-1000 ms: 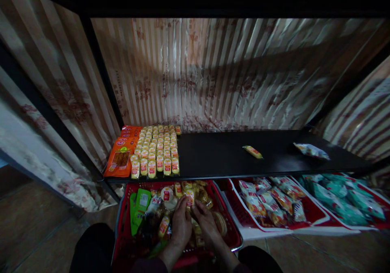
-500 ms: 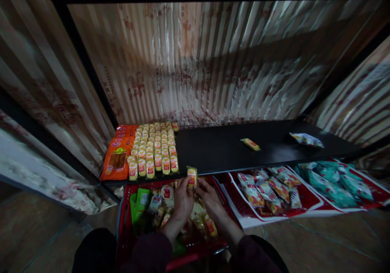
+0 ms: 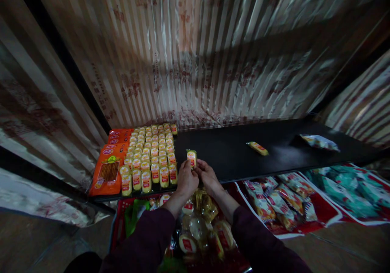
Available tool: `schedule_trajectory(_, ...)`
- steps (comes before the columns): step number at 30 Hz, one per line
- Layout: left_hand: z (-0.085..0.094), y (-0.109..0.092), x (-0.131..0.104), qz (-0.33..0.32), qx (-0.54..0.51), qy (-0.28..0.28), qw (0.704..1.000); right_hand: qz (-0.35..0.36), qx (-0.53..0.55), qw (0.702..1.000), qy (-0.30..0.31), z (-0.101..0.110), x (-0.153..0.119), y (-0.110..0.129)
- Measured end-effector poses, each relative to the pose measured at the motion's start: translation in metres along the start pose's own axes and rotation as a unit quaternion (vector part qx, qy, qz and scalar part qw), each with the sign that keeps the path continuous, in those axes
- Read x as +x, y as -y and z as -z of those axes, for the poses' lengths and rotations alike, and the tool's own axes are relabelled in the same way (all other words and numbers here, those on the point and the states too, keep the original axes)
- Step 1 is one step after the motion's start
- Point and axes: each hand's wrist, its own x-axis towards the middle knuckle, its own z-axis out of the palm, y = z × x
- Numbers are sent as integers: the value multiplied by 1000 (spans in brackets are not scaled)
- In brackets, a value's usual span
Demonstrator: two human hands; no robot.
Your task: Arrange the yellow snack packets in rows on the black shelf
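While both hands are meeting over the front of a black shelf (image 3: 222, 153), a person in dark purple sleeves is holding up a yellow wrapped snack (image 3: 191, 158), its label facing back toward the camera. The left hand (image 3: 187, 180) is pinching the packet near its lower end, thumb and fingers drawn close; the right hand (image 3: 210, 178) is bringing its bunched fingertips against the lower right edge, though whether they are gripping or merely steadying cannot be told. The packet is standing nearly upright, just right of packed rows of matching snacks (image 3: 154, 155); whether its base is touching the shelf is hidden by the fingers.

Judging by its small size and plump shape, the piece is probably weighing little and giving softly under pressure, with a cake-like filling that a hard squeeze could dent or crumble. Its shiny film is likely making for a slippery hold, so the lower flanks, taken between flat finger pads, are offering the surest purchase; the thin, crimped top edge is looking flimsier. Below the forearms, a red basket (image 3: 114, 224) is holding more wrapped goods, while a single loose snack (image 3: 258, 148) is lying farther right on the shelf.
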Motion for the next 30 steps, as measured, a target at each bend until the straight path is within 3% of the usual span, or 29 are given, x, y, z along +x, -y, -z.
schedule_trajectory(8, 9, -6, 66, 17, 40, -15, 999, 9, 10, 1000, -17, -25, 72, 10)
schedule_trajectory(13, 15, -8, 95, 55, 42, 4, 998, -2, 18, 1000, -23, -38, 102, 13)
schedule_trajectory(30, 5, -2, 127, 78, 12, -22, 997, -23, 12, 998, -50, -48, 143, 4)
